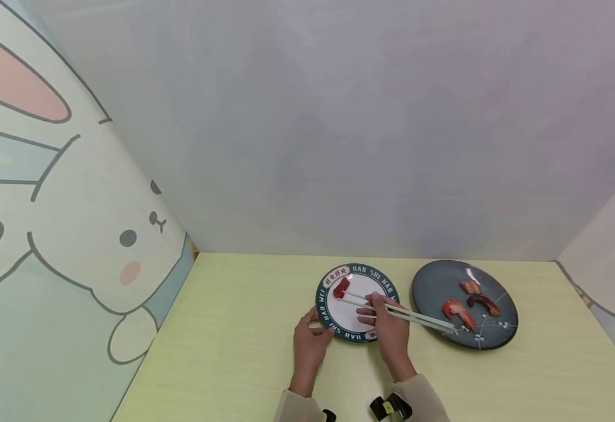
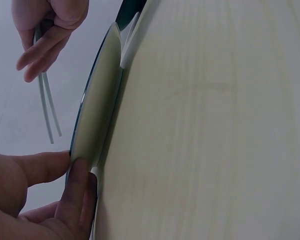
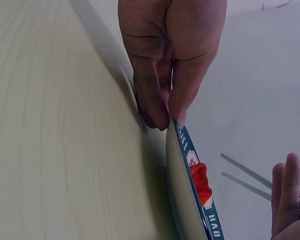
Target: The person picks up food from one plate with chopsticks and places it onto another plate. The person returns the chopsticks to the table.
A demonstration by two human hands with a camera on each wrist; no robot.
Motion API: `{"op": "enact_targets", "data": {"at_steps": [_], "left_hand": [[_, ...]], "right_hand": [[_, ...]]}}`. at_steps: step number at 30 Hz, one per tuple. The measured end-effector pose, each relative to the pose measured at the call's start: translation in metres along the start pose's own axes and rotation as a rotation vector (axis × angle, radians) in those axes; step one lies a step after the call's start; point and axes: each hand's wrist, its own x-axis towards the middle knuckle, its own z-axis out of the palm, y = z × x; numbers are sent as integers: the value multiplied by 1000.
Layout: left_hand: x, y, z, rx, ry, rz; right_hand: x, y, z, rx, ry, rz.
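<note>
My left hand pinches the near-left rim of a small round plate, white inside with a green lettered border. The left wrist view shows the thumb above the rim and fingers beneath. A red, glossy food piece lies at the plate's far left; its kind is unclear. My right hand holds a pair of pale green chopsticks over the plate, tips toward the red piece. In the right wrist view, the chopsticks' tips are slightly parted and stand clear of the red piece.
To the right is a dark grey plate with a shrimp, a striped meat-like slice and a dark curved piece. The chopsticks' back ends reach over it. A grey wall rises behind the pale wooden table.
</note>
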Motion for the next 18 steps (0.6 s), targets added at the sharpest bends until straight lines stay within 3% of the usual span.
{"op": "enact_targets", "data": {"at_steps": [18], "left_hand": [[1, -1, 0, 15, 7, 2]], "right_hand": [[7, 6, 14, 32, 15, -13]]}}
